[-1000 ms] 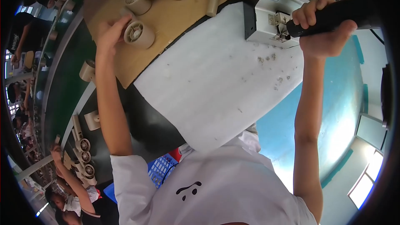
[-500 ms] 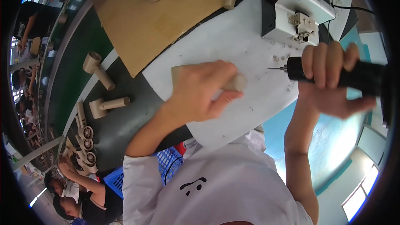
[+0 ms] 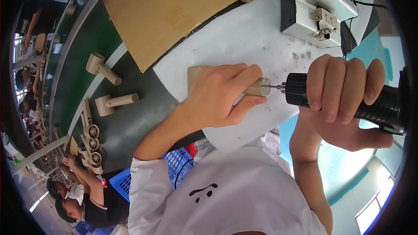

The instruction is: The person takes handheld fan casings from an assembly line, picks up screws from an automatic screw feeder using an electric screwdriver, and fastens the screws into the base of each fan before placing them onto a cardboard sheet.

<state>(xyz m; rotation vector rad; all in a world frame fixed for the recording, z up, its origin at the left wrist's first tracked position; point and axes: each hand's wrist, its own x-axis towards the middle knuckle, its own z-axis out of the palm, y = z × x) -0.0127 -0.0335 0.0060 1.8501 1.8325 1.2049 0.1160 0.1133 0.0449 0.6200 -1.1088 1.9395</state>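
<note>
My left hand (image 3: 220, 93) is closed round a beige handheld fan housing (image 3: 260, 87) lying over the white sheet (image 3: 191, 52). The handle's end points right; my palm hides much of the body. In my right hand (image 3: 339, 100) is a black electric screwdriver (image 3: 297, 89), with fingers wrapped round its barrel. Its thin bit meets the end of the handle, though the exact contact spot is too small to make out. Small metal screws (image 3: 300, 55) lie scattered on the sheet beyond the screwdriver.
A white machine (image 3: 318, 17) with a metal fixture stands at the back right. Brown cardboard (image 3: 152, 26) holds more beige housings. Two housings (image 3: 104, 72) (image 3: 115, 103) and several fans (image 3: 91, 141) lie to the left. A blue basket (image 3: 178, 165) sits below the table edge; co-workers (image 3: 93, 200) are at far left.
My right hand has brought the screwdriver left and down, so its bit now reaches the handle's end. My left hand, still on the fan housing, appears slightly further right.
</note>
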